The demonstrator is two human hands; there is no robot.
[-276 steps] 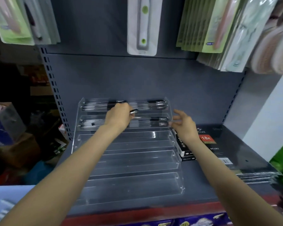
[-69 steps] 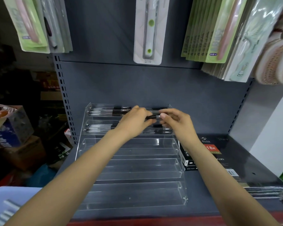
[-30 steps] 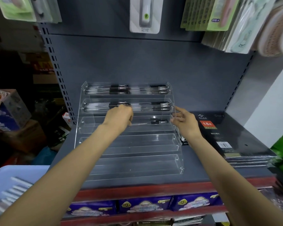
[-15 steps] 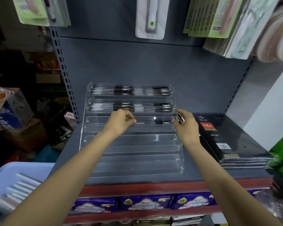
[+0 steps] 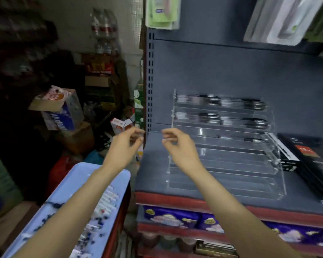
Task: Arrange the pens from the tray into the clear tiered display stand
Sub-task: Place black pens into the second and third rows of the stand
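Head view: I see both hands raised, apart, in front of the grey shelf (image 5: 153,164).
Left hand (image 5: 124,146): fingers loosely curled, holding nothing.
Right hand (image 5: 179,146): same, empty.
Clear tiered acrylic display stand (image 5: 231,159): on the shelf; dark pens (image 5: 220,102) in its top tiers.
Light-blue plastic tray (image 5: 73,185): lower left, holding loose pens (image 5: 106,200).

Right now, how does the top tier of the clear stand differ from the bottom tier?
The top tier holds a row of pens; the bottom tier shows none. The top tier sits high against the back panel; the bottom tier sits low at the shelf's front. Both are clear plastic.
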